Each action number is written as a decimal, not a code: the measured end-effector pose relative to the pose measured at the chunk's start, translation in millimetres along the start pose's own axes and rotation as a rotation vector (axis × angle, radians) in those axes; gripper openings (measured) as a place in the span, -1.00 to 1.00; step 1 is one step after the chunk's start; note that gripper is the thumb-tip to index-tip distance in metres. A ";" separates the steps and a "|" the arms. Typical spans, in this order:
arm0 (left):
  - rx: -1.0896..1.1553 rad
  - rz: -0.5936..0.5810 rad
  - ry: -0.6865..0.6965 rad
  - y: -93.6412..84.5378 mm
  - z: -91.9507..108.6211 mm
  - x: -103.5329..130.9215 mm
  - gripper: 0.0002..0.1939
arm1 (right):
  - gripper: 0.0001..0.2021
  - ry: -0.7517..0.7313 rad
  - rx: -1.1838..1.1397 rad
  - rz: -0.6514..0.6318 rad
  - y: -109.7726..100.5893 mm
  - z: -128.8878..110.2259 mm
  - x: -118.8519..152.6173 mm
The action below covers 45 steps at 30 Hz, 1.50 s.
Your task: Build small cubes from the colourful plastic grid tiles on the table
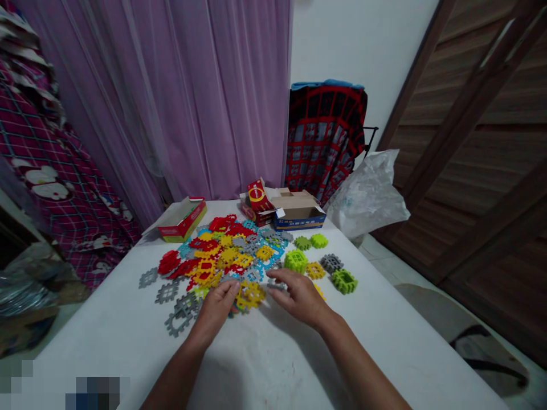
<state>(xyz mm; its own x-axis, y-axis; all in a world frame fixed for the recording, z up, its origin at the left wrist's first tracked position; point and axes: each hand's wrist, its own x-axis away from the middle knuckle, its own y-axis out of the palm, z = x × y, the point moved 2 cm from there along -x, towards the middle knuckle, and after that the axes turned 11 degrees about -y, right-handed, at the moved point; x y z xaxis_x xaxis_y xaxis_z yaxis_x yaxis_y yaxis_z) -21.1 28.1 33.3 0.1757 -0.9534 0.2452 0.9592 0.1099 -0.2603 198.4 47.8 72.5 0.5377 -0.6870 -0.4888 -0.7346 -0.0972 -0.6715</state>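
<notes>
A heap of flat interlocking plastic tiles [222,253] in red, yellow, blue, grey and green lies on the white table [265,359]. My left hand [216,310] rests at the heap's near edge, fingertips touching yellow tiles [250,295]. My right hand [301,296] hovers palm down just to the right, fingers spread over a grey tile [277,285]. Neither hand clearly grips anything. A green assembled cube [296,261] and another green cube [344,281] stand right of the heap, with a grey piece [331,263] between them.
A red open box lid [183,219] sits at the table's far left. A red carton [258,199] and an open cardboard box [299,209] stand at the far edge. A white plastic bag [367,193] hangs right. Purple curtain behind, wooden door at right.
</notes>
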 end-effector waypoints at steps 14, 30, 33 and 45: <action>0.252 -0.158 -0.194 32.5 -6.2 27.0 -0.52 | -0.68 0.465 -0.634 0.076 34.3 18.9 9.6; 0.212 -0.207 -0.217 40.8 -12.9 28.4 -0.56 | -0.70 0.292 -0.234 0.050 9.9 9.4 27.9; 0.151 -0.267 -0.215 45.8 -11.7 31.1 -0.54 | -0.79 0.333 -0.264 0.104 17.1 15.2 29.0; 0.066 -0.177 -0.187 52.1 -2.7 29.9 -0.62 | -0.60 0.123 0.167 -0.087 -1.4 -5.6 25.6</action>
<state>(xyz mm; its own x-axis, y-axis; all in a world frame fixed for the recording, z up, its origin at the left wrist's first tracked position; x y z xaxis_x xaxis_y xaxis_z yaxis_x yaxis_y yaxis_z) 33.6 4.6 24.5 0.0357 -0.8917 0.4511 0.9900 -0.0301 -0.1378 210.8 26.4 64.1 0.5340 -0.7647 -0.3607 -0.6034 -0.0458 -0.7962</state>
